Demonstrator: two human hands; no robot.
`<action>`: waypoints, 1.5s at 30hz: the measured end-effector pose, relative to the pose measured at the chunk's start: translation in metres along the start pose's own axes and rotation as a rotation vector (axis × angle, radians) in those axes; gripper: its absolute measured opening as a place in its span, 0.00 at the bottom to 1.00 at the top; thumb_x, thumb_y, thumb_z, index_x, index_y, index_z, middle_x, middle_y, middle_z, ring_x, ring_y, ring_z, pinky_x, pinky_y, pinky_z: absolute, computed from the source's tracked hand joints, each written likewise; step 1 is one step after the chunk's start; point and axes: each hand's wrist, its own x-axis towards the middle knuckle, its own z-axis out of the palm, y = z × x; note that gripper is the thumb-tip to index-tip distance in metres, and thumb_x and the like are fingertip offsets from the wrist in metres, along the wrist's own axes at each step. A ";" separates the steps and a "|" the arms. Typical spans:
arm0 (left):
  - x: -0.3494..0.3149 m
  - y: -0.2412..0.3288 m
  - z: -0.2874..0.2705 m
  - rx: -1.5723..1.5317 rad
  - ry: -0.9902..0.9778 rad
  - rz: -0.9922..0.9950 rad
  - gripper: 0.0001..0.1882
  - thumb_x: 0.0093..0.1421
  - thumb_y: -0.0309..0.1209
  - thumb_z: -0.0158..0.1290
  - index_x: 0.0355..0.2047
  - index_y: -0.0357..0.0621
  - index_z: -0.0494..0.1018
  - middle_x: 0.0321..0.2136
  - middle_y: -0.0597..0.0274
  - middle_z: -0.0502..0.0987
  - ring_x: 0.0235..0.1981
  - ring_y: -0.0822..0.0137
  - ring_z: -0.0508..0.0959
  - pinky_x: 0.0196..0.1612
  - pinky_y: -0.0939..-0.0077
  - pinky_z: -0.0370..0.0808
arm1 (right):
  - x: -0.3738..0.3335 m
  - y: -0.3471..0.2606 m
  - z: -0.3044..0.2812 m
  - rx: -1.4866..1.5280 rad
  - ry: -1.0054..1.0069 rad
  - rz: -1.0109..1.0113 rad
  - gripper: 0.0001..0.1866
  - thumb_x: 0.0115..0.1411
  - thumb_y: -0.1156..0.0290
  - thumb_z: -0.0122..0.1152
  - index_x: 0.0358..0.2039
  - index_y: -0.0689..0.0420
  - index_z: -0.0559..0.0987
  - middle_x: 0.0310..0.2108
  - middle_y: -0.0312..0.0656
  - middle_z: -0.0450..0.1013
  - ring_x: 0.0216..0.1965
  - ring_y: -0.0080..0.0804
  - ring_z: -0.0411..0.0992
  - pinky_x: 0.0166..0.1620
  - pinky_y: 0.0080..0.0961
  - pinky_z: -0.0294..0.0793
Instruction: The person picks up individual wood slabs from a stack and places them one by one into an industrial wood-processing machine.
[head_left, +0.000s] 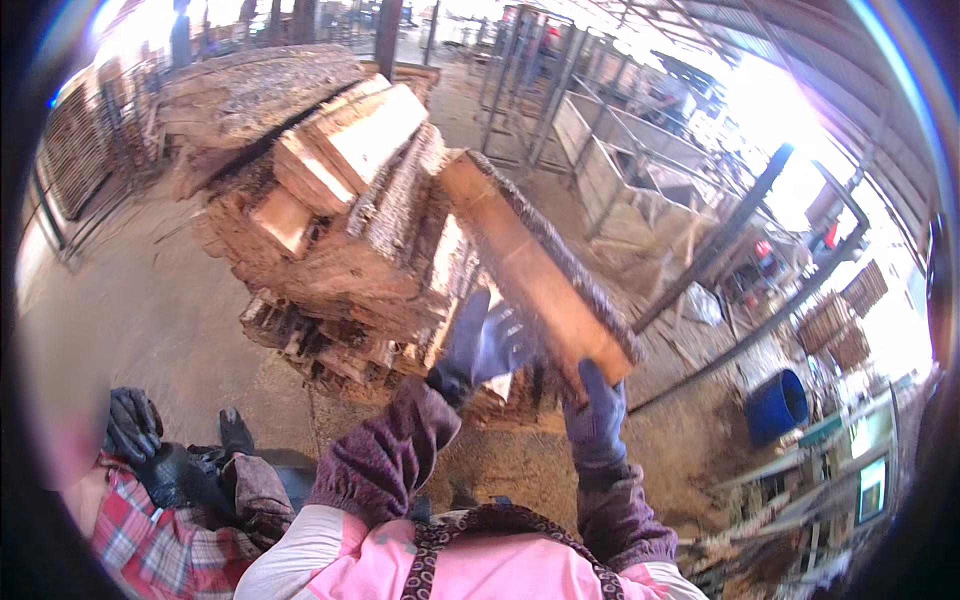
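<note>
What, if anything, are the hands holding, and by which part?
The right hand holds the bark-edged plank by its near end. Whether the left hand touches it cannot be told.

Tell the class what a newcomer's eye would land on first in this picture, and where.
Probably the long, bark-edged board, slanting across the middle, its near end held in the right grip. Just left of it rises a rough timber stack. The bright blue barrel also stands out, over at the right.
</note>
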 end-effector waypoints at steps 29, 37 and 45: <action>-0.169 -0.359 -0.103 1.282 0.259 -1.230 0.18 0.62 0.25 0.50 0.52 0.36 0.71 0.42 0.55 0.79 0.43 0.63 0.80 0.44 0.70 0.78 | -0.557 -0.096 -0.314 0.311 1.518 1.449 0.20 0.54 0.60 0.70 0.40 0.61 0.79 0.35 0.33 0.75 0.32 0.22 0.71 0.38 0.23 0.74; -0.215 -0.348 -0.101 1.351 0.503 -1.062 0.17 0.56 0.22 0.55 0.48 0.36 0.74 0.41 0.58 0.79 0.40 0.66 0.79 0.44 0.73 0.77 | -0.626 -0.022 -0.382 0.537 1.435 1.141 0.18 0.58 0.67 0.63 0.45 0.65 0.77 0.44 0.44 0.75 0.45 0.37 0.74 0.55 0.33 0.70; -0.212 -0.352 -0.094 1.380 0.531 -0.871 0.15 0.60 0.24 0.54 0.48 0.37 0.73 0.39 0.57 0.79 0.39 0.66 0.80 0.43 0.72 0.77 | -0.567 0.130 -0.528 -0.931 0.172 1.515 0.28 0.50 0.53 0.61 0.48 0.56 0.73 0.45 0.54 0.74 0.43 0.53 0.74 0.47 0.45 0.72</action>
